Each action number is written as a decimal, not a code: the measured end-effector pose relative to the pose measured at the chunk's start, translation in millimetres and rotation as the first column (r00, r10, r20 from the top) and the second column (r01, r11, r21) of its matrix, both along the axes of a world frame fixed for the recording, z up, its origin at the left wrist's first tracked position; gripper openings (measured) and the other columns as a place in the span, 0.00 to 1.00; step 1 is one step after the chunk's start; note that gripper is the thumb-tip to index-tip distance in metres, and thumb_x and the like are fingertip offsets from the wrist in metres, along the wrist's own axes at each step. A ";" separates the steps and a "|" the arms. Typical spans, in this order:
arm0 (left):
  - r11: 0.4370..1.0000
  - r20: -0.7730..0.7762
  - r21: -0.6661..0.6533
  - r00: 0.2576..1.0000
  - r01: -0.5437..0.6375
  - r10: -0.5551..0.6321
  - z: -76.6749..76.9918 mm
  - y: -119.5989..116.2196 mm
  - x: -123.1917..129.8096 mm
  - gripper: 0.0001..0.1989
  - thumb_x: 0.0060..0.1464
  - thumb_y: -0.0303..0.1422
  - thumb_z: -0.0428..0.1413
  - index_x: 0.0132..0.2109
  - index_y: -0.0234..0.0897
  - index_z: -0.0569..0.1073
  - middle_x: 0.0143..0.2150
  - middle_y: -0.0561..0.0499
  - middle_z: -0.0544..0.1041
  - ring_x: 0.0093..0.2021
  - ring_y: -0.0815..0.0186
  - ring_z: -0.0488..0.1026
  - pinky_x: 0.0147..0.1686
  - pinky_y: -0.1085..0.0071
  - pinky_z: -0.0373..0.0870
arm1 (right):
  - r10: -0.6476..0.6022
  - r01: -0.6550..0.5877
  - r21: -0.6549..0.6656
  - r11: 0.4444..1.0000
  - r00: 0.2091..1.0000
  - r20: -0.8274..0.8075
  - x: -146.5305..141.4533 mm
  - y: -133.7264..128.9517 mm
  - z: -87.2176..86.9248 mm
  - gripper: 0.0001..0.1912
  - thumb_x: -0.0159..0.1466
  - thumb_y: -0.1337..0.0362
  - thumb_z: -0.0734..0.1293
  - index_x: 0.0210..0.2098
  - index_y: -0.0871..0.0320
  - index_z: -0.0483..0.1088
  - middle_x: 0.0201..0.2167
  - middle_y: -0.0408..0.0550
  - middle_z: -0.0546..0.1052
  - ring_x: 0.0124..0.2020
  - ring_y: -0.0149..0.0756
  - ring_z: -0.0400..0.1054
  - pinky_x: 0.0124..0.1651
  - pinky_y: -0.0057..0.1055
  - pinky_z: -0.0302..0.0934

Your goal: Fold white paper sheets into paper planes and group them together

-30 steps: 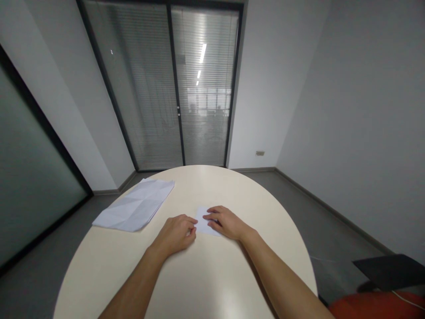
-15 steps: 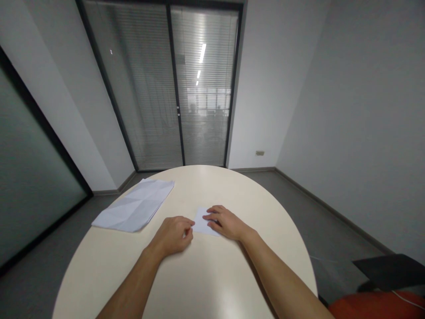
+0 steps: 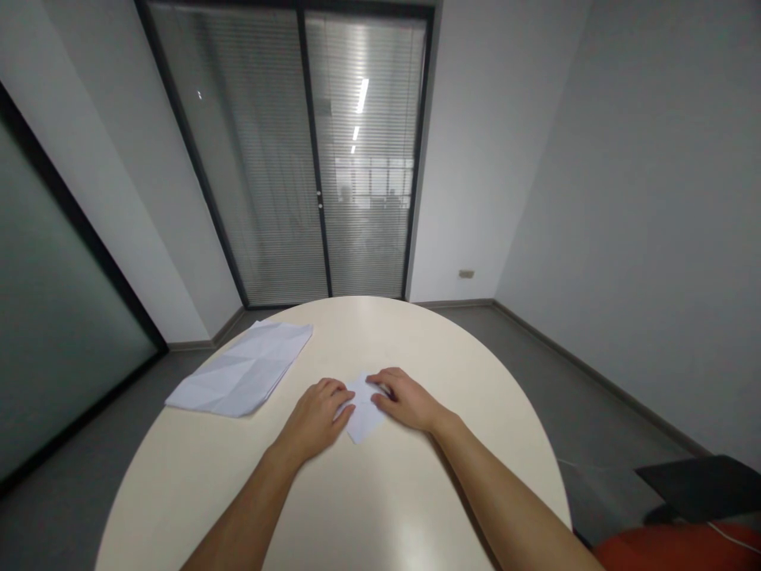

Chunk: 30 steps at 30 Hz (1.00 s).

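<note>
Paper (image 3: 364, 422) — sides partly hidden beneath hands (image 3: 407, 400).

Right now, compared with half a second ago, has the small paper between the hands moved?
Yes: the small paper has turned, and one corner now reaches farther toward the person across the table.

Table (image 3: 369, 507) directly before the person. Small sheet (image 3: 364, 427) on it, between the two grips: left grip (image 3: 318, 414) over the sheet's left side, right grip (image 3: 410, 402) over its right. Paper stack (image 3: 243, 369) also on the table, farther out and to the left, beyond the left grip, along the table's edge. Behind the table, glass partition (image 3: 369, 246); wall (image 3: 476, 174) to the right of that, outlet (image 3: 466, 274) low on it. Second partition (image 3: 53, 301) at far left. Chair (image 3: 671, 549) right of the table, near side; flat panel (image 3: 701, 484) just above chair, contact unclear
</note>
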<state>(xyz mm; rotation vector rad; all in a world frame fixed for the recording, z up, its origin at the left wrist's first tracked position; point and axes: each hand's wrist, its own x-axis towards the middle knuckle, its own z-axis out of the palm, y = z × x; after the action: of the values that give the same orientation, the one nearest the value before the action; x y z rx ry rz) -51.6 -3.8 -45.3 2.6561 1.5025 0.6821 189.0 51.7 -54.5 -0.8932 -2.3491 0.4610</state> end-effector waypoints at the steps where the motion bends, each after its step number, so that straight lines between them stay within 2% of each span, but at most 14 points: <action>1: 1.000 -0.001 0.003 1.000 -0.018 0.018 -0.1 0.1 0.1 0.11 0.65 0.34 0.54 0.51 0.41 0.78 0.48 0.46 0.78 0.51 0.57 0.72 0.52 0.58 0.70 | 0.004 -0.004 -0.006 1.000 1.000 -0.015 -1.2 -0.5 1.2 0.17 0.67 0.66 0.66 0.55 0.59 0.74 0.45 0.54 0.79 0.50 0.43 0.70 0.56 0.40 0.64; 3: 0.999 -0.001 0.012 0.999 -0.047 0.047 -0.3 0.1 0.6 0.12 0.65 0.35 0.54 0.51 0.41 0.78 0.49 0.45 0.78 0.52 0.56 0.72 0.53 0.57 0.69 | 0.019 -0.019 -0.007 1.000 0.999 -0.026 -3.4 -1.0 3.2 0.15 0.67 0.69 0.65 0.51 0.58 0.76 0.41 0.52 0.79 0.47 0.41 0.70 0.54 0.38 0.64; 6: 0.998 -0.004 0.018 0.998 -0.067 0.068 -0.3 -0.7 1.9 0.13 0.64 0.38 0.55 0.51 0.41 0.78 0.51 0.44 0.78 0.52 0.55 0.72 0.53 0.55 0.68 | 0.053 -0.052 0.016 0.998 0.998 -0.021 -5.4 -0.3 3.5 0.14 0.66 0.71 0.64 0.48 0.56 0.78 0.41 0.51 0.79 0.48 0.41 0.70 0.55 0.37 0.63; 10: 0.998 -0.018 0.001 0.998 -0.061 0.061 0.7 -2.5 4.0 0.15 0.62 0.41 0.57 0.51 0.39 0.78 0.53 0.43 0.78 0.54 0.54 0.73 0.56 0.53 0.67 | 0.062 -0.061 0.060 0.996 0.998 -0.010 -5.0 1.9 -1.0 0.17 0.65 0.72 0.65 0.52 0.56 0.76 0.45 0.53 0.79 0.53 0.42 0.68 0.59 0.41 0.61; 14: 0.998 -0.027 -0.031 0.998 -0.063 0.062 -0.4 -3.7 6.5 0.18 0.61 0.43 0.57 0.52 0.38 0.77 0.57 0.42 0.77 0.58 0.52 0.73 0.64 0.47 0.59 | 0.038 -0.038 0.082 0.996 0.999 -0.001 -4.6 2.4 -3.3 0.18 0.65 0.71 0.65 0.53 0.57 0.76 0.54 0.56 0.76 0.59 0.45 0.64 0.63 0.46 0.59; 18: 0.995 -0.037 -0.070 0.997 -0.066 0.064 -4.8 -3.9 8.7 0.23 0.59 0.46 0.58 0.56 0.38 0.75 0.63 0.40 0.73 0.65 0.49 0.67 0.68 0.44 0.53 | 0.045 -0.045 0.058 0.997 0.999 0.006 -5.7 2.1 -1.1 0.17 0.64 0.71 0.66 0.52 0.57 0.76 0.49 0.53 0.79 0.58 0.45 0.65 0.64 0.47 0.58; 21: 0.997 -0.037 -0.062 0.998 -0.051 0.049 -5.9 -4.3 9.5 0.26 0.56 0.46 0.61 0.57 0.37 0.75 0.66 0.40 0.70 0.68 0.46 0.62 0.67 0.46 0.55 | 0.049 -0.049 0.040 0.998 0.999 -0.004 -6.6 2.6 0.1 0.16 0.64 0.71 0.67 0.51 0.57 0.77 0.46 0.53 0.80 0.57 0.44 0.66 0.64 0.46 0.57; 26: 0.999 -0.014 -0.045 1.000 -0.013 0.012 -1.7 -6.0 10.4 0.19 0.58 0.39 0.60 0.54 0.38 0.76 0.60 0.41 0.74 0.60 0.51 0.69 0.61 0.52 0.65 | 0.018 -0.020 -0.037 0.999 0.999 -0.042 -7.1 4.3 -0.1 0.15 0.63 0.70 0.69 0.49 0.56 0.78 0.44 0.51 0.80 0.52 0.43 0.69 0.59 0.41 0.62; 30: 0.998 0.001 -0.067 1.000 0.004 -0.004 -2.1 -5.2 9.7 0.18 0.58 0.39 0.59 0.54 0.38 0.76 0.58 0.42 0.75 0.58 0.52 0.71 0.59 0.52 0.67 | 0.003 -0.011 -0.111 0.994 0.997 -0.072 -6.0 4.4 -0.2 0.17 0.62 0.71 0.70 0.49 0.55 0.78 0.45 0.50 0.80 0.48 0.41 0.71 0.55 0.38 0.64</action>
<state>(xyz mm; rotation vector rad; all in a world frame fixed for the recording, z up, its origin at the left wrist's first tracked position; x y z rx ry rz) -41.8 -9.0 -47.4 2.6084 1.4924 0.6221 183.0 56.1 -54.7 -0.9035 -2.2802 0.6221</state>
